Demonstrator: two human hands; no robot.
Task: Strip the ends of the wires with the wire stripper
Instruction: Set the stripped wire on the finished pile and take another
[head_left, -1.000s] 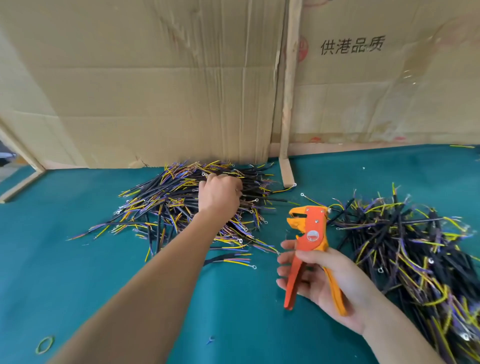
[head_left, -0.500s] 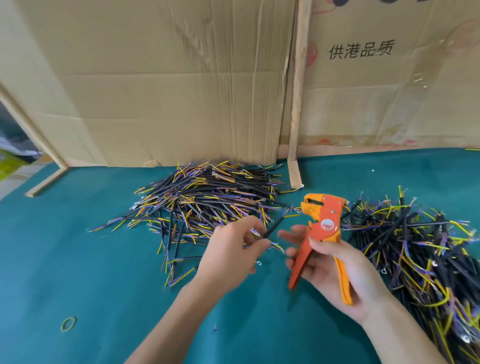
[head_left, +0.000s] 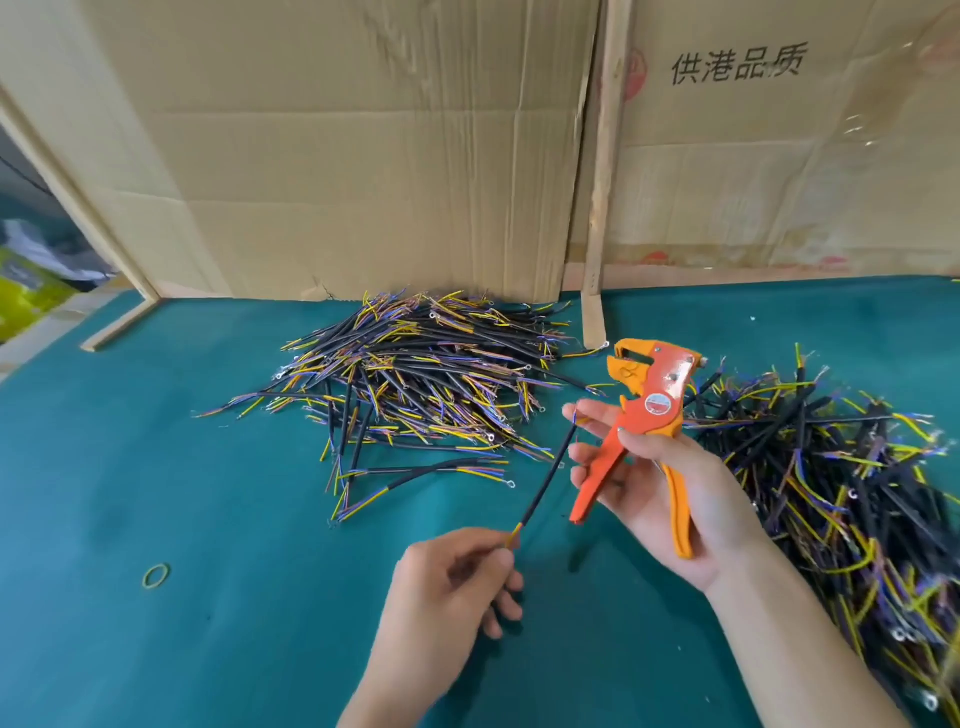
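My left hand (head_left: 447, 587) pinches the near end of one black wire (head_left: 545, 478) with yellow and blue cores. The wire slants up and right, and its far end touches the fingertips of my right hand (head_left: 670, 499). That hand grips an orange wire stripper (head_left: 649, 410), jaws pointing up and away, handles spread apart across the palm. A pile of black wires (head_left: 415, 374) with yellow, blue and purple ends lies at the middle back of the green table. A second, larger pile of the same wires (head_left: 841, 467) lies to the right.
The green table cover (head_left: 156, 467) runs to cardboard walls (head_left: 363, 156) at the back, joined by a wooden strip (head_left: 602, 182). A yellow rubber band (head_left: 156, 576) lies at the front left. Small bits of stripped insulation dot the cloth.
My left hand pulled one wire out of the middle pile and drew back toward me. It now holds the wire by its near end, the far end against my right fingers.
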